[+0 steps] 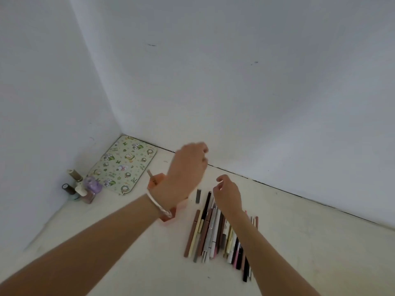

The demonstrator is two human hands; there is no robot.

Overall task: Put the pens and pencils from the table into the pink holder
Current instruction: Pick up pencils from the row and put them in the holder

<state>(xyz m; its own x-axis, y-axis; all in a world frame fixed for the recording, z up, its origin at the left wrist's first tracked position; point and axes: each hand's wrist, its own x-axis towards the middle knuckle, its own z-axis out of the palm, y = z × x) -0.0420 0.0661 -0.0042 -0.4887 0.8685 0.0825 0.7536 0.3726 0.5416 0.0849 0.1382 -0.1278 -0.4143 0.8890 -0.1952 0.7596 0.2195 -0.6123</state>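
The pink holder [158, 180] stands on the white table and is mostly hidden under my left wrist. One brownish pen [149, 174] sticks out of it, leaning left. My left hand [188, 165] hovers just above and behind the holder, blurred, fingers loosely bent, with nothing visible in it. To the right lies a row of several pens and pencils [210, 233], side by side. My right hand [227, 194] is over the far end of that row, thumb and forefinger apart, holding nothing. A short grey piece [198, 196] lies between holder and row.
A patterned green mat [124, 165] lies in the back left corner. Several small nail polish bottles [83, 186] stand against the left wall. White walls close off the table at the left and back. A silver bracelet [159, 205] is on my left wrist.
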